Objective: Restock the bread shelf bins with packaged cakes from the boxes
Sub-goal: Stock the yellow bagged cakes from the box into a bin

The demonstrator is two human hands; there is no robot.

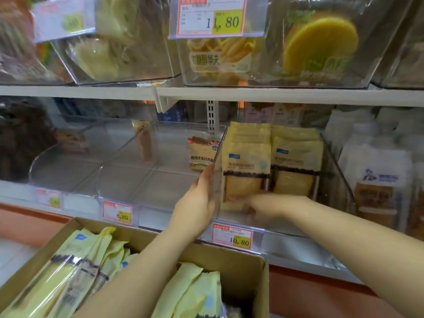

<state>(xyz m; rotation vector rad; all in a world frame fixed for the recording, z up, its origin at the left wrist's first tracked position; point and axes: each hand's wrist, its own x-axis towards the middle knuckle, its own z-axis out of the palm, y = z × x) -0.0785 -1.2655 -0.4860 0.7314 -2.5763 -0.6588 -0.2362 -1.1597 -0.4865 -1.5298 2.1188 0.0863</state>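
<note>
Currently we press the left hand (197,203), fingers straight and together, against the clear bin's (337,175) side wall at centre frame. The right hand (259,206) meets the front cake pack (246,171) in the bin; blur hides its fingers. Caution: an early release may topple the upright row. Spare packs (68,271) fill the cardboard box (241,255), lower left.

Tag on upper bin (213,19): 11.80
Lower-left tag (117,212): 8.80
Tag below my left hand (197,203), on the shelf edge (232,237): 10.80
Toast packet (203,154) past my fingertips: 奶泡牛乳吐司面, then cut off
Yellow packets (247,166): print too blurred to read
</note>
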